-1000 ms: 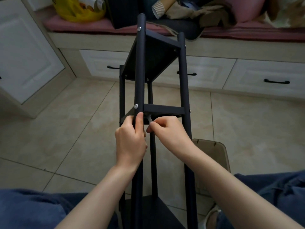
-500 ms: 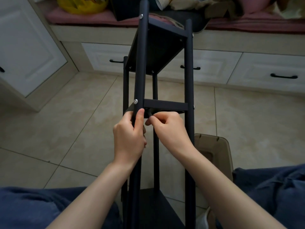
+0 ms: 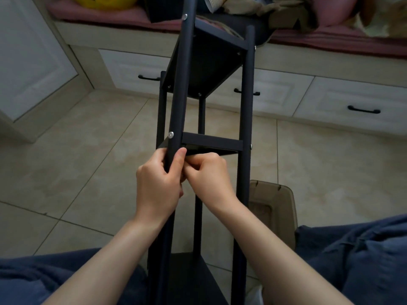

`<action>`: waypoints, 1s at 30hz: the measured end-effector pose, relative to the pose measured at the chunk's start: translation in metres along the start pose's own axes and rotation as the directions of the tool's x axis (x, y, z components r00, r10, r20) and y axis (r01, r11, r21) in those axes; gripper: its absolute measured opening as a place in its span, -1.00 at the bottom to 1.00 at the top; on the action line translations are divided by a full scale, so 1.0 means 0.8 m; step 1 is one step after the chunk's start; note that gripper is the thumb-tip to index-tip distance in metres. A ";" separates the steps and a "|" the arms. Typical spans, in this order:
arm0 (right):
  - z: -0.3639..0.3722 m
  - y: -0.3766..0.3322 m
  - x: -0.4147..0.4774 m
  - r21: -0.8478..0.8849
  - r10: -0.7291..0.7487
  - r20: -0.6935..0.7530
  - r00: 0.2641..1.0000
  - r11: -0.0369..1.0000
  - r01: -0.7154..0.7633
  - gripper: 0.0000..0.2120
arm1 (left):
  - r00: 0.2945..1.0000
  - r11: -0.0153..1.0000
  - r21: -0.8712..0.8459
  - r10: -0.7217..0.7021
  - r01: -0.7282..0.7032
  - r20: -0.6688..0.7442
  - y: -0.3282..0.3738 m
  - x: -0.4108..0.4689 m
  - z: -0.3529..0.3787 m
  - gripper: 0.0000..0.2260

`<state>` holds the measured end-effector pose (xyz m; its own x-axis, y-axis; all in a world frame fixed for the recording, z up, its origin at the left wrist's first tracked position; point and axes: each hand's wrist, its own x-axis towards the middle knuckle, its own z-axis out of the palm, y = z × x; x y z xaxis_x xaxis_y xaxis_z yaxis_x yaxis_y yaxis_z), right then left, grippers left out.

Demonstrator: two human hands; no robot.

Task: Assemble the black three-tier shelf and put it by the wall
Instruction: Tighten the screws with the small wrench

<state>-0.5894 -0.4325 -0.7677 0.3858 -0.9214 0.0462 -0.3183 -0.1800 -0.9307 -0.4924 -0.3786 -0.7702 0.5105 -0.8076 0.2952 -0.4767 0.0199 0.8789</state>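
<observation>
From the head view, we see the black shelf (image 3: pixel 209 62) running up the centre of the frame, tilted away from us, its near end between our knees at the bottom edge and its far end reaching the cushioned bench (image 3: pixel 110 16) at the top. Our left hand (image 3: pixel 157 186) is wrapped around the near left post (image 3: pixel 179 95), thumb and fingers closed on it just below the silver screw head (image 3: pixel 170 134) at the middle tier (image 3: pixel 211 143). Our right hand (image 3: pixel 209 175) sits just beside it, touching it, fingers curled and pinched together under the middle tier's corner; what they pinch is hidden, so we cannot tell. A brown plastic bin (image 3: pixel 277 208) lies on the tiled floor (image 3: pixel 77 161) at the centre right, just beyond the right post (image 3: pixel 245 111). White drawers (image 3: pixel 343 102) with black handles line the upper part of the frame beneath the bench.
</observation>
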 end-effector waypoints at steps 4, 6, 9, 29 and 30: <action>0.009 0.007 0.006 -0.010 -0.056 -0.021 0.998 0.998 0.056 -0.73 | 1.000 1.000 -0.015 0.016 -0.016 -0.003 0.000 -0.001 0.002 -0.77; 0.012 0.009 0.008 -0.007 -0.075 -0.035 0.997 0.997 0.074 -0.73 | 1.000 1.000 -0.020 0.023 -0.023 -0.006 0.000 -0.002 0.002 -0.76; 0.014 0.009 0.012 0.012 -0.079 -0.038 0.996 0.997 0.079 -0.74 | 0.999 0.999 -0.018 0.038 -0.038 -0.006 -0.002 -0.002 0.002 -0.75; -0.007 -0.003 0.000 0.006 0.000 -0.080 0.997 1.000 0.001 -0.74 | 0.997 0.993 0.104 0.064 -0.059 -0.037 -0.003 0.001 -0.008 -0.58; -0.007 -0.005 0.000 0.004 -0.011 -0.085 0.996 1.000 0.011 -0.73 | 0.997 0.993 0.104 0.065 -0.061 -0.041 -0.003 0.001 -0.009 -0.58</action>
<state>-0.5929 -0.4335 -0.7620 0.3141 -0.9454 0.0871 -0.3101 -0.1889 -0.9317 -0.4858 -0.3755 -0.7694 0.5075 -0.7795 0.3671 -0.5787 0.0073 0.8155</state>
